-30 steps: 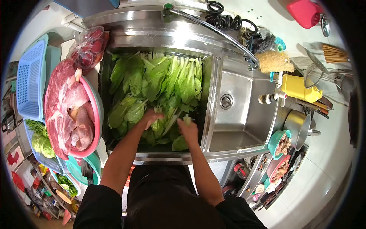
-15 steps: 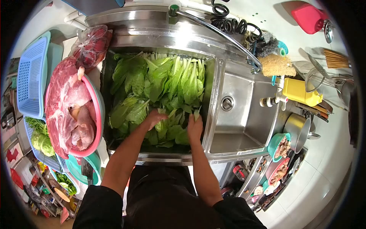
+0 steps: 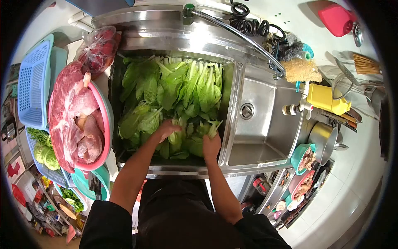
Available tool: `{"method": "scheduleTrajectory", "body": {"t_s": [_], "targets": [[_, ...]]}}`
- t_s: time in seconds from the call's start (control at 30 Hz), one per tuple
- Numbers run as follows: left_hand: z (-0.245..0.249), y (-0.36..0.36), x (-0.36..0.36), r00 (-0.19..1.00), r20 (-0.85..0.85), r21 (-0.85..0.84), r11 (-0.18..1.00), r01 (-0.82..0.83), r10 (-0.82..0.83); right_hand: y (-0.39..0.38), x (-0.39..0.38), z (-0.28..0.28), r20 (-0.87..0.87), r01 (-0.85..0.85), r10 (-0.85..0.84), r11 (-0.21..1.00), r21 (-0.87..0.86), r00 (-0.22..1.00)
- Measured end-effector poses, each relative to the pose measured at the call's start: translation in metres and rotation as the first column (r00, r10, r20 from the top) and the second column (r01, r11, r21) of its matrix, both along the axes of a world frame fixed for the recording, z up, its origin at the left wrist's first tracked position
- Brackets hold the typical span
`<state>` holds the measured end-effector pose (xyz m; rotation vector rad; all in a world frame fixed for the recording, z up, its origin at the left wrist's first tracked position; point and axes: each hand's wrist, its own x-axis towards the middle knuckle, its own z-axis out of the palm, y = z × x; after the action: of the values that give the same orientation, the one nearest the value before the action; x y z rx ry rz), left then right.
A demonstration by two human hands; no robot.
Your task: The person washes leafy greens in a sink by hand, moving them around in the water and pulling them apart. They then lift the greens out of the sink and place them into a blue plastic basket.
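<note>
We have our left hand (image 3: 169, 128) half closed, its fingers curled among the broad green leafy vegetables (image 3: 171, 85); we cannot tell whether it grips any. Our right hand (image 3: 212, 145), to its right, is closed around one pale-stemmed green piece (image 3: 213, 128), which stands up above the fingers. The greens, too many and too overlapped for us to count, lie in water around both hands, in the left of two stainless-steel sink basins (image 3: 226, 99). Right of our right hand is the second basin, with one round metal drain (image 3: 247, 111); beyond both hands, one chrome swing faucet (image 3: 236, 33) reaches over it. Farther right we see one yellow plastic jug (image 3: 325, 98), any lettering on it unreadable. Left of our left hand, one pink-rimmed round tub (image 3: 108, 128) holds raw red meat (image 3: 64, 112), beside one knotted clear plastic bag (image 3: 97, 50) of dark red items.
</note>
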<state>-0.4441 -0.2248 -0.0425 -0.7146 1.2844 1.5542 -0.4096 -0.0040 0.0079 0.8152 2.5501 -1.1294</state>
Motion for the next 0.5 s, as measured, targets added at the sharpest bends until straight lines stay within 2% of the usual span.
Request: {"method": "scheduleTrajectory", "body": {"t_s": [0.1,0.2,0.3,0.4,0.5], "targets": [[-0.029,0.006,0.016,0.996,-0.083,-0.104,0.994,0.035,-0.044,-0.003,0.002,0.016,-0.092,0.009,-0.024,0.987,-0.159,0.995],[0.036,0.011,-0.006,0.998,-0.057,-0.003,1.000,-0.004,0.004,0.002,-0.006,0.038,0.085,-0.032,0.051,0.977,-0.212,0.995],[0.023,0.019,0.005,0.997,-0.080,-0.075,0.997,-0.017,0.011,0.008,-0.013,0.042,0.053,-0.187,0.191,0.979,-0.076,0.980],[0.023,0.029,0.006,0.996,-0.058,-0.220,0.972,-0.082,0.071,0.019,-0.004,-0.004,-0.051,-0.063,0.053,0.971,-0.231,0.997],[-0.035,0.031,0.018,0.970,-0.186,0.059,0.987,-0.148,0.156,0.004,-0.011,-0.043,0.124,-0.003,0.062,0.905,-0.426,0.990]]}}
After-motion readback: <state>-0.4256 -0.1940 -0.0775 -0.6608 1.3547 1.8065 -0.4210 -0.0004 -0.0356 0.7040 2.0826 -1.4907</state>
